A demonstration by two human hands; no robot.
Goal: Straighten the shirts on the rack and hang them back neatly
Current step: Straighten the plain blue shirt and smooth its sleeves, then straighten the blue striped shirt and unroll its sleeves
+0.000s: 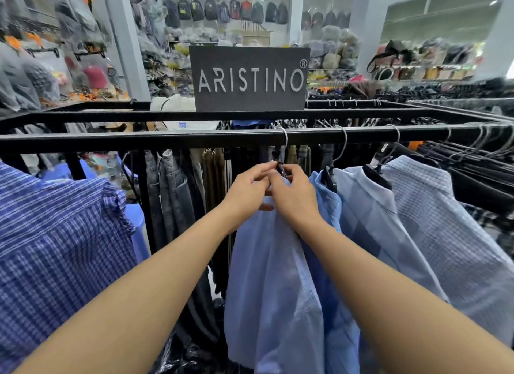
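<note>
Jointly, left hand (pixel 247 191) and right hand (pixel 295 199) pinch the pale-blue shirt (pixel 274 290) hanging beneath them.

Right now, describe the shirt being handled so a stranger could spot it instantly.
Find the ARISTINO sign on the black rack. Directly below hangs the pale blue shirt, its collar gripped by the left hand and right hand. It is the leftmost pale shirt, beside the gap showing jeans.

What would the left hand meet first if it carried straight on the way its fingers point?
The black hanger neck of the pale blue shirt, right at the left hand's fingertips; the right hand lies just beyond, depth unclear.
</note>
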